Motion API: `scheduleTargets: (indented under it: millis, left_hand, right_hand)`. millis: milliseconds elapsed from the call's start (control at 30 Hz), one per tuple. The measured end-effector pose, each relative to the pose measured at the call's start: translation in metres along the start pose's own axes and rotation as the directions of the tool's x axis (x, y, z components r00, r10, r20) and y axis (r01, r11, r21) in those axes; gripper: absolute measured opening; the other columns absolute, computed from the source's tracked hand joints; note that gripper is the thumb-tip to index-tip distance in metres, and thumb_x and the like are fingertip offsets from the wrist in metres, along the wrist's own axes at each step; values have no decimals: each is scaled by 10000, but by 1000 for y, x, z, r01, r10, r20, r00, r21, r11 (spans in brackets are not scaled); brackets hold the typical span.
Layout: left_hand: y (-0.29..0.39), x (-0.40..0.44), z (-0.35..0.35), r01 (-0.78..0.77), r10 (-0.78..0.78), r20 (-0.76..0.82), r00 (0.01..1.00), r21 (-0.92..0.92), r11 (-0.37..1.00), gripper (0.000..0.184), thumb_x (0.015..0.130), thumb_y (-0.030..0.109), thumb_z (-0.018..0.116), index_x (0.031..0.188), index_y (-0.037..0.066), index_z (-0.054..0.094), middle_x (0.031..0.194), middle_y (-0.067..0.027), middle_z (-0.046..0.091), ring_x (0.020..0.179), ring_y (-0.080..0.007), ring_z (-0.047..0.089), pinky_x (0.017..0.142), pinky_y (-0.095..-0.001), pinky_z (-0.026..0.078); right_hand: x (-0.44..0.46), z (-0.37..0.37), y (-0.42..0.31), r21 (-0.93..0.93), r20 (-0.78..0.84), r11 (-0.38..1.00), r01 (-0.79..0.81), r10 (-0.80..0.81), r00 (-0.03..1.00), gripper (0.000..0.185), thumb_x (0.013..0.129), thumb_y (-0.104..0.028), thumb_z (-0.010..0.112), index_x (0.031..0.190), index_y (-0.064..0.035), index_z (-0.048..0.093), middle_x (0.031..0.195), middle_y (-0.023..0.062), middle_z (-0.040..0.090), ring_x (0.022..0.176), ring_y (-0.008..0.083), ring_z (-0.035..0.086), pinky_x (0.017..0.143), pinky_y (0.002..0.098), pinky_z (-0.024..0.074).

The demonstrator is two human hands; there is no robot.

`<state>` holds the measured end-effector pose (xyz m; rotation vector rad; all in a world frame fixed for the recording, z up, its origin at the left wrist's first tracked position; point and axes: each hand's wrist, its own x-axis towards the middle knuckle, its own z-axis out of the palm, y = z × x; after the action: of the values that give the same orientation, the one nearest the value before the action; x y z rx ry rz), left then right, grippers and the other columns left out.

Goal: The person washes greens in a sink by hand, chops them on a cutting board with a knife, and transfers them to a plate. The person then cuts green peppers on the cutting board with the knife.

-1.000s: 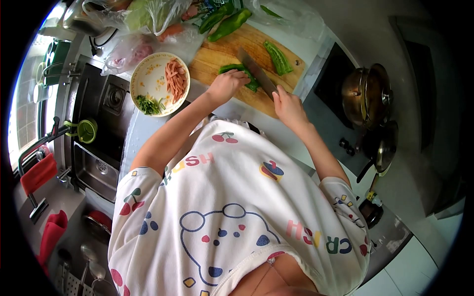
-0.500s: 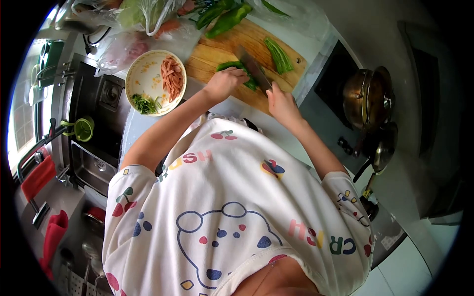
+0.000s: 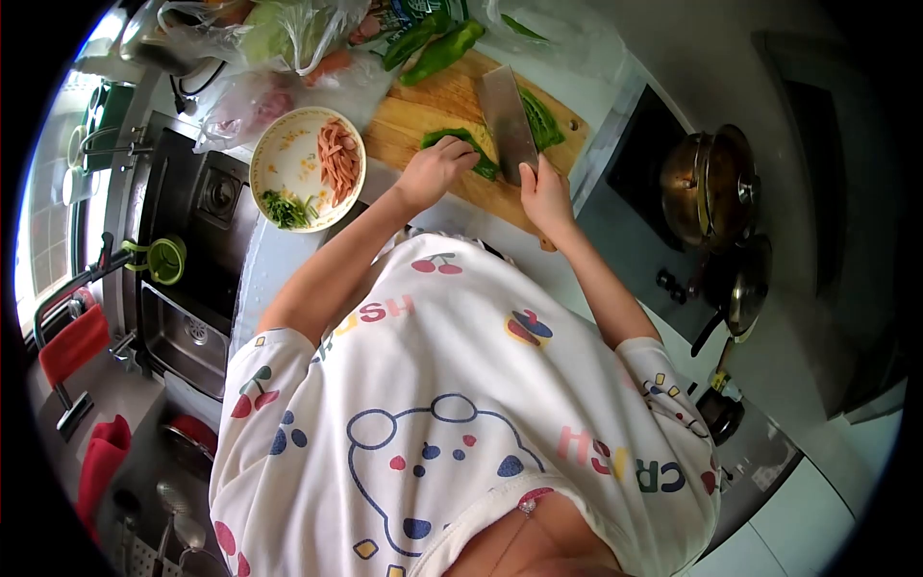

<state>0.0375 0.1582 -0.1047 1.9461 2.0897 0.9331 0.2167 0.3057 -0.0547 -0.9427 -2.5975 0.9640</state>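
Note:
My right hand [image 3: 546, 195] is closed round the handle of a kitchen knife [image 3: 509, 117] with a broad blade. The blade's flat side faces up toward me over the wooden cutting board [image 3: 394, 120]. To its left, my left hand [image 3: 436, 175] has bent fingers pressed on a piece of green pepper [image 3: 486, 165]. Cut green pepper [image 3: 542, 120] lies to the right of the blade, partly covered by it. Beside my left forearm stands a round plate [image 3: 288, 163] with pink meat strips [image 3: 338, 162] and chopped greens [image 3: 286, 208].
Whole green peppers [image 3: 444, 53] lie at the board's far edge, near plastic bags [image 3: 298, 38] of food. A sink [image 3: 183, 327] with a green cup [image 3: 166, 260] is at left. At right, a lidded pot [image 3: 707, 188] and a pan [image 3: 747, 288] stand by the stove.
The knife has moved from the pepper under my left hand toward the cut pieces at right, its blade turning flatter. My left hand stays on the pepper. The view has shifted slightly.

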Motion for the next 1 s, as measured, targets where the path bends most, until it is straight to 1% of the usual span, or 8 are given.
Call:
scheduleTargets:
  millis: [100,233,300,433,600,733,933,1000]
  left_hand:
    - [4,-3,-3,-78,89,-46,995,206,975,369,789,87,596,1144,89,696,1148,-15,663,1077,-225,605,857,-319,536]
    - [7,-3,-2,-9,8,4,1000,202,979,376,789,111,594,1149,113,702,1144,4,672,1079,-215,604,866,-322,532]
    - [7,-2,-1,39,-52,58,997,197,980,370,799,107,590,1150,127,706,1151,13,676,1094,-219,603,877,-329,532]
    - [4,-1,-3,33,-46,59,997,197,980,339,826,103,577,1134,147,713,1154,14,687,1076,-219,633,937,-348,519]
    - [-2,3,-3,23,-37,80,996,164,986,314,838,98,571,1110,149,718,1124,3,700,1028,-221,668,1026,-364,486]
    - [-3,3,-3,30,-45,88,995,160,987,319,841,92,567,1111,164,719,1127,8,698,1033,-223,667,1024,-363,492]
    - [-1,5,-6,46,-63,110,992,155,987,322,840,88,566,1111,173,718,1119,16,695,1025,-215,668,1000,-355,506]
    - [-1,6,-7,45,-62,103,993,157,986,321,839,90,567,1109,174,719,1113,19,695,1021,-214,668,997,-351,508]
  right_hand:
    - [-5,-15,-12,-77,65,996,48,-43,997,265,988,-211,548,1088,34,574,767,279,647,734,483,628,638,538,498]
    - [-8,-28,-27,-165,199,985,55,-21,980,254,990,-203,544,1105,20,583,734,270,643,692,470,633,618,533,500]
    - [-10,-28,-26,-187,199,980,75,-37,979,262,990,-208,542,1129,11,581,723,272,638,683,470,633,609,538,499]
    - [-10,-26,-25,-226,238,970,86,-30,971,273,993,-218,531,1156,-2,568,696,272,627,666,477,629,593,551,496]
    - [-11,-32,-31,-246,265,967,72,-5,964,251,998,-223,520,1119,-4,543,683,273,621,661,484,628,588,558,498]
    - [-8,-38,-33,-266,305,961,71,14,952,247,1000,-225,518,1106,-3,532,687,284,619,665,496,628,595,564,504]
    - [1,-37,-33,-214,358,976,52,29,933,261,1003,-217,512,1135,8,526,705,304,619,693,523,625,613,576,503]
    - [-1,-32,-31,-235,371,972,16,74,926,261,1003,-210,510,1145,8,522,714,307,623,706,524,626,619,577,503]
